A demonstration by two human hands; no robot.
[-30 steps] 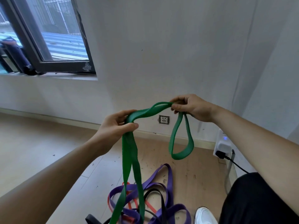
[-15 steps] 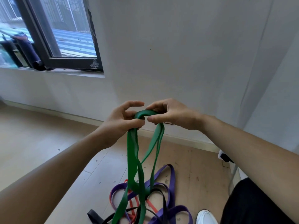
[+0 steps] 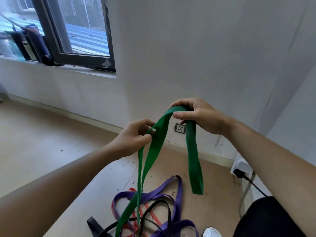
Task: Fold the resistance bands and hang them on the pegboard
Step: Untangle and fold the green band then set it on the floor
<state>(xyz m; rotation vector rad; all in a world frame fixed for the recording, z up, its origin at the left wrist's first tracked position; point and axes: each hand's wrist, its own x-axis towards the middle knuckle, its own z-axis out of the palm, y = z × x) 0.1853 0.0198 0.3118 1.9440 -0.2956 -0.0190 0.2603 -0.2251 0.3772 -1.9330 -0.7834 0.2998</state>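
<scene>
A wide green resistance band point(image 3: 153, 151) hangs in front of me, held by both hands. My right hand point(image 3: 198, 115) grips its top bend, and a folded end point(image 3: 196, 177) drops down from it. My left hand point(image 3: 135, 135) pinches a thinner strand of the same band lower and to the left. The band's long strands trail down to the floor. A tangle of purple bands point(image 3: 164, 194), a red band point(image 3: 150, 214) and a black band point(image 3: 153, 207) lies on the floor below. No pegboard is in view.
A white wall with a socket point(image 3: 179, 128) faces me. A dark-framed window point(image 3: 71, 35) is at the upper left. A white power adapter with a black cable point(image 3: 241, 170) sits low on the right wall. My white shoe point(image 3: 212, 232) and dark trouser leg point(image 3: 270, 219) show at bottom right.
My hands were together at the band's top; now they are apart, the right higher holding the bend, the left lower on a strand. The folded end hangs broad from my right hand.
</scene>
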